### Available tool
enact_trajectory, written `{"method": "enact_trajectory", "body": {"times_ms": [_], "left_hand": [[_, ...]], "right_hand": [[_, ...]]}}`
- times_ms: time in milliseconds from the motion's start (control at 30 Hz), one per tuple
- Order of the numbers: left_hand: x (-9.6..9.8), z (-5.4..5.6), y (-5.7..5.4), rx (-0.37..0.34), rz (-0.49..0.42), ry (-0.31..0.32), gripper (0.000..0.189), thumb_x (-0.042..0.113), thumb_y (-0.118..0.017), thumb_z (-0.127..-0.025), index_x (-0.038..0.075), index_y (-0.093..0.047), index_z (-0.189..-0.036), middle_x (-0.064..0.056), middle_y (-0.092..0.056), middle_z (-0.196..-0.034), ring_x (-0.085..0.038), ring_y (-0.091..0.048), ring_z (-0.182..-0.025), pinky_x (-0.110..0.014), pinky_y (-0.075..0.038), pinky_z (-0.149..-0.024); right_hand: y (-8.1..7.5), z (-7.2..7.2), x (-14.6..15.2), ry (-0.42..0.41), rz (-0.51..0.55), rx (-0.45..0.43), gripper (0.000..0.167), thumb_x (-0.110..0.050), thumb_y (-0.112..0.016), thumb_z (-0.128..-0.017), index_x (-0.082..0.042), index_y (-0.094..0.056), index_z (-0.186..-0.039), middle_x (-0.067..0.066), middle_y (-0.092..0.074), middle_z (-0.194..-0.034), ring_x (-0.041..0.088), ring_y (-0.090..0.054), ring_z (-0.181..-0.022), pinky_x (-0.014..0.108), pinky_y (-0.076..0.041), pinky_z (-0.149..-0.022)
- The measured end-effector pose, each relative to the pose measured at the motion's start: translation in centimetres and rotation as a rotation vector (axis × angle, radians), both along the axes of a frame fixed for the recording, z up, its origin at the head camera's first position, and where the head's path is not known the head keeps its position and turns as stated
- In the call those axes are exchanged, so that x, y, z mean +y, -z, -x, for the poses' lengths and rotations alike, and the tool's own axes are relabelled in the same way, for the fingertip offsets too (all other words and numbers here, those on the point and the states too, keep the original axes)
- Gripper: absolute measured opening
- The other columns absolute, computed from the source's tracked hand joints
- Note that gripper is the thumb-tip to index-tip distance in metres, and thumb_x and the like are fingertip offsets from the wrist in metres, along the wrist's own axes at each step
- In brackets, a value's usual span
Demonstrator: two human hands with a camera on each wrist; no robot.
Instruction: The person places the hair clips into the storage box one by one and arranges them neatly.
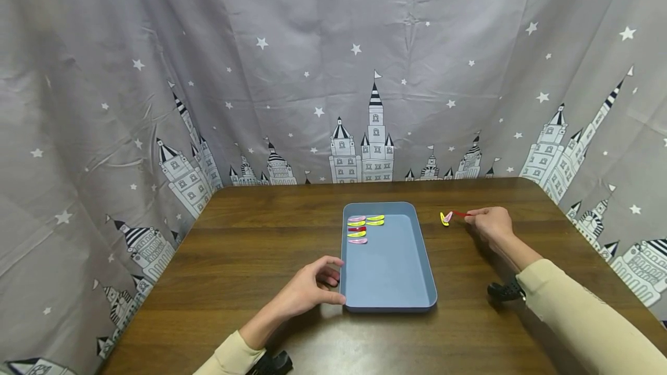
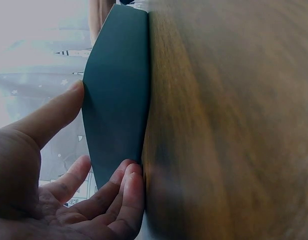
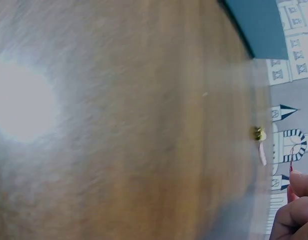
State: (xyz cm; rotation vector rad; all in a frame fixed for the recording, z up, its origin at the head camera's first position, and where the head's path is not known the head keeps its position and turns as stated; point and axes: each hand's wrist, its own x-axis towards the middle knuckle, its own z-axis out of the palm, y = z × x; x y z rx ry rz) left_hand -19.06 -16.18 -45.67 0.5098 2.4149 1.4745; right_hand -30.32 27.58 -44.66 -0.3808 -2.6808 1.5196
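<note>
A blue-grey tray (image 1: 388, 271) lies on the table, with several pink, yellow and red snap hair clips in rows at its far left. My left hand (image 1: 311, 285) rests against the tray's left side; in the left wrist view the thumb touches the rim and the fingertips (image 2: 133, 182) meet the outer wall low by the table. To the right of the tray, my right hand (image 1: 491, 223) pinches a red hair clip (image 1: 461, 213) between thumb and finger. Just left of that clip, a pink hair clip (image 1: 448, 216) and yellow ones (image 1: 444, 220) lie together on the table.
The brown wooden table (image 1: 260, 230) extends around the tray on all sides. Behind it hangs a grey curtain (image 1: 292, 74) printed with castles and stars. A dark strap with a camera (image 1: 502, 291) sits on the right wrist.
</note>
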Motion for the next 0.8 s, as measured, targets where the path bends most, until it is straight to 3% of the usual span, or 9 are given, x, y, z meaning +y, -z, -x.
{"method": "enact_trajectory", "body": {"times_ms": [100,300,567,700,800], "left_hand": [[0.0,0.0,0.0,-0.001,0.003,0.0,0.064,0.018,-0.089,-0.077,0.009,-0.058,-0.133,-0.011,-0.066,-0.11,-0.023,-0.063,-0.101,-0.035,-0.052,-0.09],[0.0,-0.1,-0.1,0.001,-0.001,0.004,0.064,0.017,-0.088,-0.077,0.009,-0.057,-0.133,-0.012,-0.065,-0.109,-0.023,-0.062,-0.1,-0.036,-0.052,-0.09],[-0.1,0.0,-0.1,0.007,-0.001,0.01,0.064,0.017,-0.088,-0.078,0.008,-0.057,-0.133,-0.011,-0.065,-0.108,-0.023,-0.062,-0.1,-0.036,-0.052,-0.09],[0.0,-0.1,-0.1,0.01,0.002,0.008,0.063,0.017,-0.088,-0.077,0.008,-0.058,-0.132,-0.012,-0.065,-0.107,-0.023,-0.062,-0.099,-0.034,-0.053,-0.089],[0.0,-0.1,-0.1,0.007,0.004,0.004,0.063,0.017,-0.088,-0.077,0.009,-0.058,-0.132,-0.012,-0.065,-0.108,-0.023,-0.062,-0.099,-0.034,-0.053,-0.089]], "right_hand": [[-0.6,0.1,-0.4,-0.015,-0.006,0.006,0.036,-0.013,-0.07,-0.09,0.011,-0.067,-0.118,-0.006,-0.056,-0.059,0.005,-0.041,-0.043,0.024,-0.036,-0.04],[-1.8,0.3,-1.4,-0.032,0.013,-0.012,0.037,-0.014,-0.07,-0.091,0.01,-0.067,-0.12,0.002,-0.064,-0.072,0.006,-0.037,-0.039,0.025,-0.034,-0.038],[-2.8,0.7,-2.8,-0.115,0.08,-0.035,0.038,-0.01,-0.068,-0.093,0.012,-0.063,-0.124,-0.014,-0.039,-0.05,0.004,-0.028,-0.041,0.023,-0.028,-0.04],[-3.3,0.8,-3.5,-0.142,0.11,-0.045,0.038,-0.009,-0.066,-0.094,0.012,-0.062,-0.125,-0.014,-0.039,-0.051,0.003,-0.026,-0.041,0.023,-0.027,-0.042],[-3.7,0.9,-4.0,-0.161,0.119,-0.049,0.038,-0.009,-0.067,-0.094,0.012,-0.062,-0.125,-0.012,-0.049,-0.058,0.003,-0.027,-0.042,0.022,-0.028,-0.042]]}}
